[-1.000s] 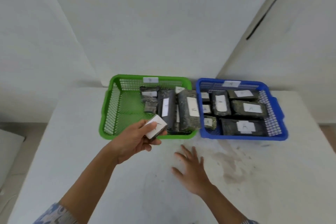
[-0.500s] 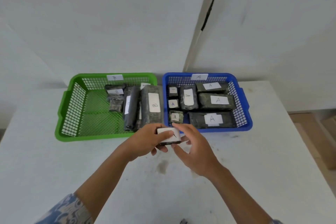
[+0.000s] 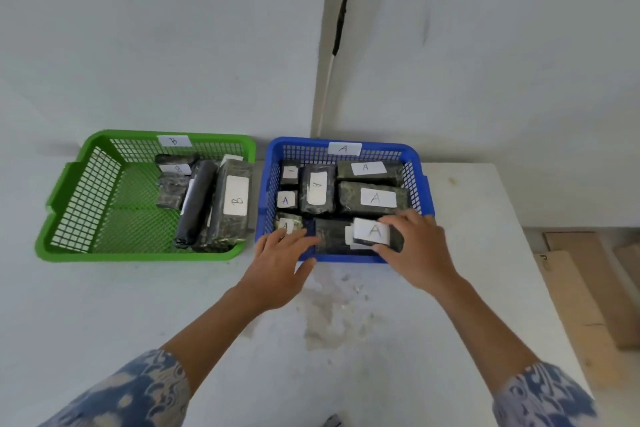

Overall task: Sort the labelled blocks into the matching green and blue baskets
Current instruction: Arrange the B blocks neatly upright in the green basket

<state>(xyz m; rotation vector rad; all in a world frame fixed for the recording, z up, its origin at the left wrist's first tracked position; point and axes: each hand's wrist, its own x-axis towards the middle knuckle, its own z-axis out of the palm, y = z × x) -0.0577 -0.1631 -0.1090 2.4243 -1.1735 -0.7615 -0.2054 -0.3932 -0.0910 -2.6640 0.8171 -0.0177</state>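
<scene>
The green basket [image 3: 79, 180], tagged B, stands at the left with a few dark blocks labelled B [image 3: 232, 208] along its right side. The blue basket [image 3: 420, 184], tagged A, stands to its right, packed with several dark blocks labelled A. My right hand [image 3: 417, 250] holds a small dark block labelled A [image 3: 372, 232] over the basket's front right, on top of a larger dark block. My left hand [image 3: 277, 265] rests on the blue basket's front left rim with fingers spread, holding nothing.
Both baskets sit on a white table [image 3: 138, 315] against a white wall. A scuffed stain [image 3: 332, 315] marks the table in front of the blue basket. Brown cardboard [image 3: 588, 288] lies on the floor past the table's right edge.
The small A block passed from my left hand to my right hand and moved forward into the blue basket. My left hand went to the basket's front rim.
</scene>
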